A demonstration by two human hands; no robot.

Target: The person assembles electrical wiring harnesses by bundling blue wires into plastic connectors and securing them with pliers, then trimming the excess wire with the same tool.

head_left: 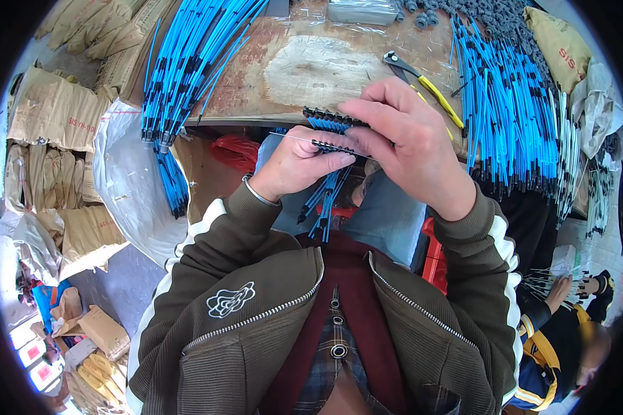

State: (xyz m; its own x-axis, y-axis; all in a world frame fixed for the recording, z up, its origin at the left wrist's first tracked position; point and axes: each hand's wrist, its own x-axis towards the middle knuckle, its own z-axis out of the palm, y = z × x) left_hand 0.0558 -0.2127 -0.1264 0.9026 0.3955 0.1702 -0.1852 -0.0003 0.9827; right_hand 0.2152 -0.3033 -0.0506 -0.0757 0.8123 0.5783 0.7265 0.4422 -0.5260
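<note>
My left hand [294,164] is closed around a bundle of thin blue rods with black ends [334,125], held over my lap near the bench edge. Two rows of black tips show at the top, and the lower ends hang below my fingers. A fine pale wire [287,136] runs out to the left from that hand. My right hand [417,142] is closed with thumb and fingertips at the right side of the same tips. Exactly what those fingers pinch is hidden.
A wooden bench [249,86] lies ahead, with yellow-handled pliers [436,97] on it. Blue rods are heaped at left [187,69] and right [505,111]. Grey fittings [488,28] lie at the back right. Sacks [59,107] stand left; a person [561,346] works at lower right.
</note>
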